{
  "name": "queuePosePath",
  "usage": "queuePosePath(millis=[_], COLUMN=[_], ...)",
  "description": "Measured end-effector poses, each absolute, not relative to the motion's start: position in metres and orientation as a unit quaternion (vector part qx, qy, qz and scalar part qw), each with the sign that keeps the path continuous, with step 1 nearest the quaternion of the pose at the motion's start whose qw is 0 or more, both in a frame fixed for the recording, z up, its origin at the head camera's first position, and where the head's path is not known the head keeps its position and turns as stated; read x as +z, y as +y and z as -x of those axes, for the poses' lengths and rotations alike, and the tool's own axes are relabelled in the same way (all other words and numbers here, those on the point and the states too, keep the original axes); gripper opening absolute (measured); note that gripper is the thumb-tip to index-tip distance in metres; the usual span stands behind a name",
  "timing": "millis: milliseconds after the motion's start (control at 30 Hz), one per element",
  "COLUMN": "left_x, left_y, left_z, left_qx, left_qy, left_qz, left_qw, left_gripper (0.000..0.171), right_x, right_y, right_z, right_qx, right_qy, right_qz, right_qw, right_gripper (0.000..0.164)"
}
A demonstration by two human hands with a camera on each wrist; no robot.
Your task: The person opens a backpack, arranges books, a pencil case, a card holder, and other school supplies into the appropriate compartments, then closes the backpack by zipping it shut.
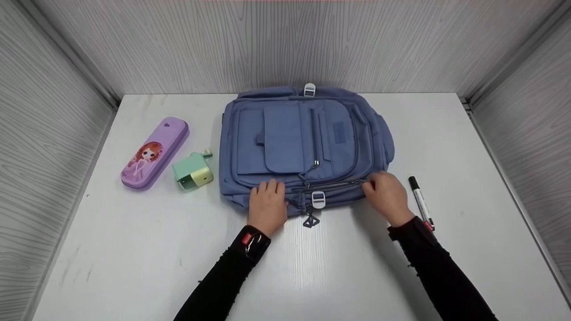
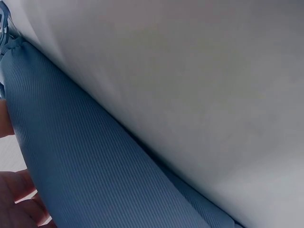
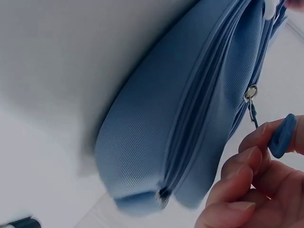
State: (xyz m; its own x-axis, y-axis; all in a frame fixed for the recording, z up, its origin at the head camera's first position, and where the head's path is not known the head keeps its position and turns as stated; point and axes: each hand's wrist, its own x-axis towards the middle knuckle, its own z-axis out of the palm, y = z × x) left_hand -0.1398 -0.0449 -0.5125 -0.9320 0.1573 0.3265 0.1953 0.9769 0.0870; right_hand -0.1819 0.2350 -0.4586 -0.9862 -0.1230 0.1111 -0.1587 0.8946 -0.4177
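Observation:
A blue backpack (image 1: 283,140) lies on its back on the white table, its front pockets facing up. My left hand (image 1: 267,206) grips its near side by the side pocket (image 2: 90,147), fingers over the top edge. At the bag's near right edge, my right hand (image 1: 387,197) pinches a blue zipper pull (image 3: 283,136) between thumb and forefinger. A short cord joins that pull to a metal slider (image 3: 251,92) on the bag's zipper. Between the hands, a white strap buckle (image 1: 318,199) and a dangling triangular pull (image 1: 311,221) hang at the near edge.
To the left lie a purple pencil case (image 1: 154,154) with a cartoon girl and a green and yellow pencil sharpener (image 1: 192,171) with a crank. A black-capped marker (image 1: 421,203) lies beside the right wrist. Grey wood-grain panels (image 1: 285,49) enclose the table (image 1: 147,267) at back and sides.

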Motion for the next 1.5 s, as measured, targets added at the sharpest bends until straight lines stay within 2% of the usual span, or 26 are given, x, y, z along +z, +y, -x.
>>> queuePosePath(millis=[167,367,533,700,967,1133,1267,1400,1500], left_x=[-0.510,-0.510,-0.509,-0.505,-0.491,-0.483,-0.470,-0.460,-0.463], left_y=[-0.049,-0.050,-0.054,-0.064,-0.083,-0.087,-0.063,-0.015,0.019], left_z=[0.139,0.139,0.141,0.147,0.163,0.164,0.149,0.125,0.112], left_qx=[-0.054,-0.060,-0.064,-0.064,-0.078,-0.077,-0.089,-0.108,-0.090], left_qy=[-0.985,-0.981,-0.983,-0.985,-0.993,-0.993,-0.990,-0.978,-0.967], left_qz=[0.085,0.085,0.075,0.064,0.042,0.037,0.061,0.157,0.215], left_qw=[0.139,0.162,0.156,0.144,0.072,0.077,0.089,0.086,0.108], left_gripper=[0.039,0.038,0.042,0.040,0.032,0.029,0.033,0.043,0.039], right_x=[-0.454,-0.452,-0.450,-0.448,-0.455,-0.458,-0.460,-0.461,-0.461], right_y=[0.254,0.262,0.260,0.252,0.228,0.212,0.207,0.206,0.204], right_z=[0.187,0.188,0.182,0.167,0.130,0.115,0.110,0.109,0.108], right_qx=[0.218,0.208,0.213,0.223,0.224,0.220,0.212,0.208,0.208], right_qy=[-0.973,-0.976,-0.974,-0.970,-0.962,-0.957,-0.957,-0.958,-0.958], right_qz=[-0.055,-0.046,-0.059,-0.083,-0.149,-0.178,-0.183,-0.182,-0.184], right_qw=[0.053,0.053,0.057,0.047,0.046,0.070,0.078,0.074,0.073], right_gripper=[0.025,0.024,0.026,0.028,0.026,0.022,0.023,0.026,0.023])
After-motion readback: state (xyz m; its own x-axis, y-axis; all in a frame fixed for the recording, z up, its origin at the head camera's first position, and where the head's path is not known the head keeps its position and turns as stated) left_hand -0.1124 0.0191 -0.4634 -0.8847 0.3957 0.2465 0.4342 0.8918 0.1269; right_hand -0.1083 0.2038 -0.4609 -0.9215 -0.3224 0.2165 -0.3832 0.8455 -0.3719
